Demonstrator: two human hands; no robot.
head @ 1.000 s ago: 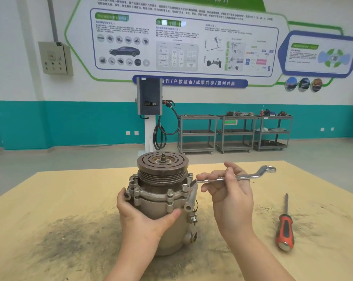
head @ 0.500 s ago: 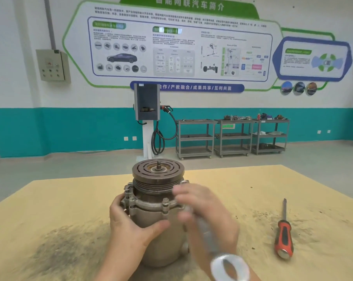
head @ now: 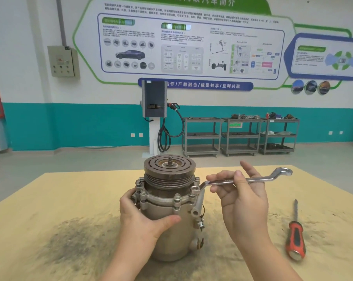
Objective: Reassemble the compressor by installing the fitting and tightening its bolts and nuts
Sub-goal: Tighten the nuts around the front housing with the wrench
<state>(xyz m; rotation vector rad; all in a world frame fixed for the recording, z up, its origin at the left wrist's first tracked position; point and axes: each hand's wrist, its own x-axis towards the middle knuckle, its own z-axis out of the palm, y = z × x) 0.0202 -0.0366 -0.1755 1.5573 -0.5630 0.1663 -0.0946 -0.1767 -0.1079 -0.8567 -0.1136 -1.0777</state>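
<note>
My left hand: I am wrapping my left hand (head: 140,218) around the side of the round grey metal compressor (head: 169,216), thumb lying across its front. I am holding it so it is not spinning or tipping while I am turning a bolt.

My right hand: my right hand (head: 240,191) is pinching the long shiny silver wrench (head: 244,180) near its middle. One finger is sticking up straight. The far ring end is poking out past my fingers, away from the compressor.

Wrench spot: the near ring end is sitting on a small silver bolt (head: 194,189) on the compressor's rim, just beside my right hand. I think I am getting ready to pull and make that bolt tight.

Where the compressor is: it is standing upright between my two hands on the yellow board table (head: 50,199), touching my left palm.

How the compressor looks: it is wearing a dark brown grooved wheel (head: 169,169) on top, with a little threaded stem poking up in the middle. More bolts are sitting around the silver rim below it. The body is smooth and dull grey.

Off to the side: a red and black screwdriver (head: 296,234) is lying on the table to the right of my right hand, well apart, so I am not bumping it.

Table dirt: a dark dusty patch is spreading under my left arm.
</note>
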